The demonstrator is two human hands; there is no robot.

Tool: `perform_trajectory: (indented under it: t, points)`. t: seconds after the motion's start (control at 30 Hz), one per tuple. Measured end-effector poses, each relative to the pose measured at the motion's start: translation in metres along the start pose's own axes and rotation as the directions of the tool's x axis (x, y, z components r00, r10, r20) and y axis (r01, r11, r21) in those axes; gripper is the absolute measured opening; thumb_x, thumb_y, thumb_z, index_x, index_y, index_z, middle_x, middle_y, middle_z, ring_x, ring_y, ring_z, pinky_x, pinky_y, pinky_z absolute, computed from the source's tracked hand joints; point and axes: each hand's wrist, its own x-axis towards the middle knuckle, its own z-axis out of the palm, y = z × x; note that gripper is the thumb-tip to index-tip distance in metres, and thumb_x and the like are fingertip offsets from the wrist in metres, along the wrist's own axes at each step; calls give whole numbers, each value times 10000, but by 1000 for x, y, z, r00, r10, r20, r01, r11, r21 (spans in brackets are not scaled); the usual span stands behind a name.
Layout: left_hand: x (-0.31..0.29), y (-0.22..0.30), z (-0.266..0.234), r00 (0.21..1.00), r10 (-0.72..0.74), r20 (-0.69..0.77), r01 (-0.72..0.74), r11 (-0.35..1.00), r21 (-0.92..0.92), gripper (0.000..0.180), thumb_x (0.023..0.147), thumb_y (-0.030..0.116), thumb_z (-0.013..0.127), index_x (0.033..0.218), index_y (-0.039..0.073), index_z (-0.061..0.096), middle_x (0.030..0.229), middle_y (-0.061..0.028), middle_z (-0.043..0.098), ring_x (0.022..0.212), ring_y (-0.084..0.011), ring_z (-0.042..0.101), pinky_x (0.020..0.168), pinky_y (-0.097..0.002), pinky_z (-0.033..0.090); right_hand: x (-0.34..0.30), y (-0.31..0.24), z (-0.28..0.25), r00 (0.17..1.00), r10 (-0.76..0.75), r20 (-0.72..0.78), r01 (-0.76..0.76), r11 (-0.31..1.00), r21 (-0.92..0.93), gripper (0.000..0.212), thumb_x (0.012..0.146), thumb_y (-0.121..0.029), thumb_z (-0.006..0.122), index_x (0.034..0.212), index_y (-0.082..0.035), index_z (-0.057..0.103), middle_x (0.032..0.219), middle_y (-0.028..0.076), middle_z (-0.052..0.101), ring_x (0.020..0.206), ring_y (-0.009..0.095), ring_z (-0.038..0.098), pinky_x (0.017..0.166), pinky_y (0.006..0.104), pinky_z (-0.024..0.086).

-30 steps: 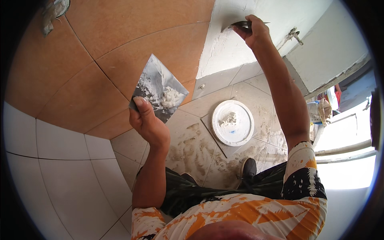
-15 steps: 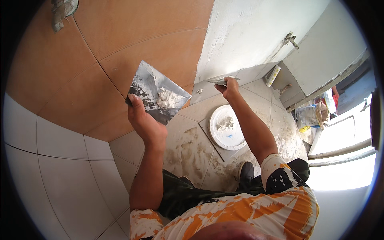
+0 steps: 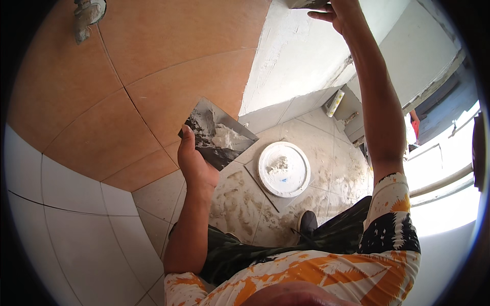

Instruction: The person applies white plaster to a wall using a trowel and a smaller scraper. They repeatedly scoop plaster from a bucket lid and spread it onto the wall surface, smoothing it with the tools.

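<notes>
My left hand (image 3: 198, 164) grips a flat square metal plate, a plasterer's hawk (image 3: 206, 145), by its left edge. A lump of off-white plaster (image 3: 227, 137) sits on the plate's right part, with dark smears around it. High up at the top edge, my right hand (image 3: 339, 14) is closed on a trowel (image 3: 309, 4), which the frame partly cuts off. The trowel is at the white plastered wall (image 3: 291, 56); whether its blade touches the wall I cannot tell. On the floor below stands a round white lid or bucket top (image 3: 284, 189) with a heap of plaster (image 3: 278, 166) on it.
Orange-brown tiles (image 3: 189, 81) cover the wall on the left, with a pipe stub (image 3: 84, 23) near the top. White tiles (image 3: 76, 239) line the lower left. The floor (image 3: 235, 199) is smeared with plaster. A yellow-and-white roll (image 3: 335, 103) leans in the right corner, near a bright doorway.
My right hand has swung upward along the white wall with the trowel. The hawk in my left hand has shifted slightly right and down in view.
</notes>
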Motion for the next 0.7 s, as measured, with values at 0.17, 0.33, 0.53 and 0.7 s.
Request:
perform_trajectory:
  t: [0.17,0.33,0.53,0.7]
  points:
    - [3,-4,-4,976,-216,-13,211,963,-169,319,1025,257,457,1243,44,550,1239,-84,625,1111,-238,615,967,-398,503,-140,50,-8,897,-340,284,171,858,485,320,984,-180,570,1246,3,539,1132,141,644,1066,229,642,923,369,527]
    - [6,-10,-9,949,-313,51,317,932,-177,309,1020,248,456,1209,35,575,1154,-80,666,1041,-233,655,929,-377,528,-212,120,2,432,-530,730,590,778,216,476,827,-177,713,1289,-118,612,1225,154,597,1114,339,600,946,411,500]
    - [-3,-7,9,995,-28,95,45,982,-184,385,1025,275,458,1316,27,497,1331,-95,548,1202,-260,551,1043,-460,437,-211,190,-40,756,86,649,151,941,-301,396,848,-138,697,1211,-7,608,1109,176,650,933,283,673,815,355,546]
    - [-22,-53,-1,717,468,516,-591,801,95,383,1014,228,512,1329,12,525,1287,-93,583,1209,-210,534,1069,-394,390,-266,174,-12,509,641,574,-830,187,526,219,926,-169,515,1072,-10,550,890,117,667,719,235,681,493,367,565]
